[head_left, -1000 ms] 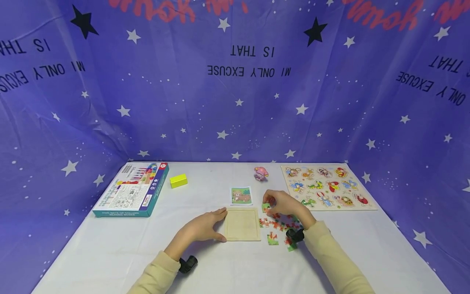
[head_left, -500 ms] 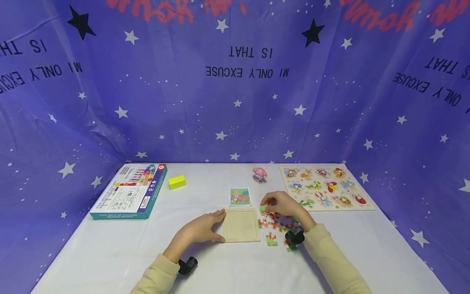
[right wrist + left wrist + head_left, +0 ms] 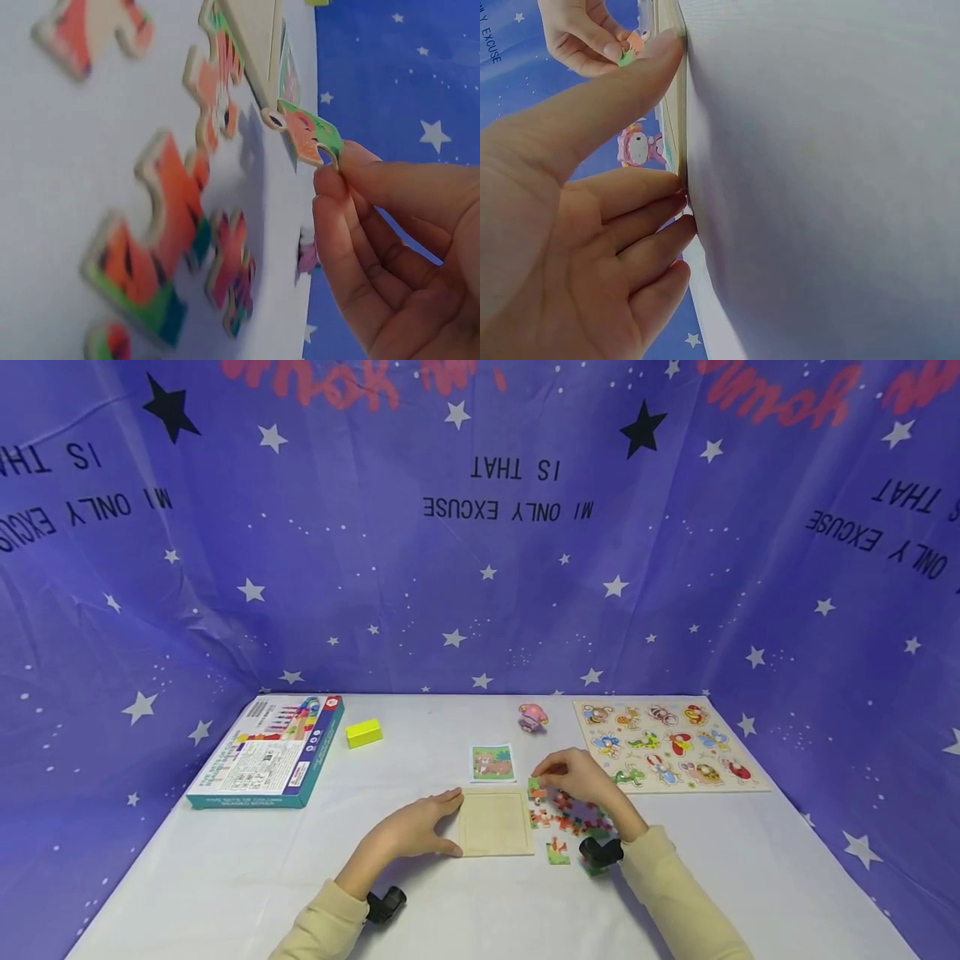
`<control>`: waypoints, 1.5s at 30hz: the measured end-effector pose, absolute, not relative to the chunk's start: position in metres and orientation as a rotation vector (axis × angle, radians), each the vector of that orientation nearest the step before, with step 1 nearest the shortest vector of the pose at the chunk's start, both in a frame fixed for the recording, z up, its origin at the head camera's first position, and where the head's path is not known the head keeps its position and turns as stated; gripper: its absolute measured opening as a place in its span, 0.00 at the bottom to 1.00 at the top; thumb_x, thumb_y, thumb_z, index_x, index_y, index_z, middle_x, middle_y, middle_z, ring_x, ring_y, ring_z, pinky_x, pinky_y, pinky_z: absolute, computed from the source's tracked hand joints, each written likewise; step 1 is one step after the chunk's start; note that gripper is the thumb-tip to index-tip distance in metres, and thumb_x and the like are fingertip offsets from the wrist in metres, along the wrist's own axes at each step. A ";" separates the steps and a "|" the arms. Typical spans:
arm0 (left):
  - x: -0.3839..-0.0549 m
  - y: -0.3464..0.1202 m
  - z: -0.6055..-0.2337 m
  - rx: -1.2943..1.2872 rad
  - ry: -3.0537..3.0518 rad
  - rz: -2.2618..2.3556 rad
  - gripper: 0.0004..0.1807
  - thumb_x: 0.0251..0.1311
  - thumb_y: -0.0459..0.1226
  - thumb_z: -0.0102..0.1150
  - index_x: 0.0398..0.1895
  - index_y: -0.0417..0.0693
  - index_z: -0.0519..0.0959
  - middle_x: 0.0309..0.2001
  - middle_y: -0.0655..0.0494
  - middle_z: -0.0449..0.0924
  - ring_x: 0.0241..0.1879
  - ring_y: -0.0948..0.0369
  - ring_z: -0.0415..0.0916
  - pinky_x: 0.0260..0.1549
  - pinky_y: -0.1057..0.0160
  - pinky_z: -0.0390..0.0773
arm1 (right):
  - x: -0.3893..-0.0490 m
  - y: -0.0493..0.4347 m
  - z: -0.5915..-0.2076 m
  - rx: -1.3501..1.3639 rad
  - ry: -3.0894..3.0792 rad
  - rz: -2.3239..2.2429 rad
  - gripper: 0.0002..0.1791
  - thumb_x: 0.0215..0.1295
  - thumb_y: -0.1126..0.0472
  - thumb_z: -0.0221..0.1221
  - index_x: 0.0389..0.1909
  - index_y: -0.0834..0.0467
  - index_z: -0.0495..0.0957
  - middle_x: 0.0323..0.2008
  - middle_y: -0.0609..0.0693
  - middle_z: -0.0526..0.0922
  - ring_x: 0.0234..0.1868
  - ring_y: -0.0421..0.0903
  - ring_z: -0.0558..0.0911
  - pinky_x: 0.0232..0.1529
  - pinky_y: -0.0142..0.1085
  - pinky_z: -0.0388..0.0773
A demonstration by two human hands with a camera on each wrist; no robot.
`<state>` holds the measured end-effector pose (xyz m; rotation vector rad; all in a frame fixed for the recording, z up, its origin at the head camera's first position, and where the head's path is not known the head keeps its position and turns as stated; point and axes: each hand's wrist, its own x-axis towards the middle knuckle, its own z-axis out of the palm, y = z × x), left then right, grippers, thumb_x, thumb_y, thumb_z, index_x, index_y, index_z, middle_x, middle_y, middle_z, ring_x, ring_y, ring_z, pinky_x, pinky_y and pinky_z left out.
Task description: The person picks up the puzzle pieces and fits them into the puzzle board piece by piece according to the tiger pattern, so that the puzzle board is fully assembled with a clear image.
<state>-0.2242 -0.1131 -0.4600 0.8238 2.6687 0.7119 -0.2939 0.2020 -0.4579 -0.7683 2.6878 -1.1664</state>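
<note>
My right hand [image 3: 577,777] pinches a green and orange jigsaw puzzle piece [image 3: 307,133] by one edge, between thumb and fingertips. That piece is held up off the table, near the far right corner of a square wooden puzzle tray [image 3: 495,823]. No pieces lie in the tray. Along its left side rests my left hand [image 3: 412,827], thumb near the front corner and fingers near the back one. In the left wrist view, the fingers [image 3: 641,191] touch the tray's edge without curling round it. Loose puzzle pieces [image 3: 142,270] lie right of the tray, partly under my right hand.
Behind the tray lies a picture card [image 3: 492,763] of a brown animal. A pink toy figure [image 3: 532,717] stands farther back. An insect puzzle board [image 3: 675,746] is at the right. At the left are a yellow block [image 3: 363,733] and a flat box [image 3: 266,752].
My right hand has shifted slightly left toward the tray with the puzzle piece, now showing more of its orange part. The left hand stays against the tray.
</note>
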 end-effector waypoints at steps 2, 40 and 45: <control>-0.224 -0.113 -0.461 0.820 2.675 0.703 0.48 0.51 0.49 0.71 0.69 0.33 0.62 0.72 0.42 0.57 0.69 0.43 0.56 0.67 0.47 0.58 | -0.293 0.198 -0.459 -0.780 2.672 -1.190 0.05 0.63 0.64 0.63 0.38 0.56 0.86 0.34 0.45 0.86 0.33 0.41 0.83 0.35 0.33 0.81; -0.224 -0.113 -0.462 0.819 2.689 0.678 0.48 0.51 0.51 0.70 0.69 0.34 0.63 0.71 0.43 0.58 0.69 0.44 0.56 0.66 0.46 0.59 | -0.287 0.109 -0.475 -0.788 2.579 -1.252 0.03 0.59 0.71 0.63 0.32 0.63 0.84 0.25 0.48 0.84 0.25 0.41 0.83 0.25 0.29 0.79; -0.226 -0.114 -0.464 0.827 2.695 0.673 0.48 0.51 0.52 0.70 0.69 0.35 0.62 0.71 0.43 0.58 0.69 0.44 0.56 0.66 0.47 0.59 | -0.286 0.103 -0.474 -0.785 2.603 -1.226 0.03 0.58 0.71 0.64 0.31 0.63 0.84 0.24 0.49 0.85 0.23 0.40 0.82 0.23 0.29 0.77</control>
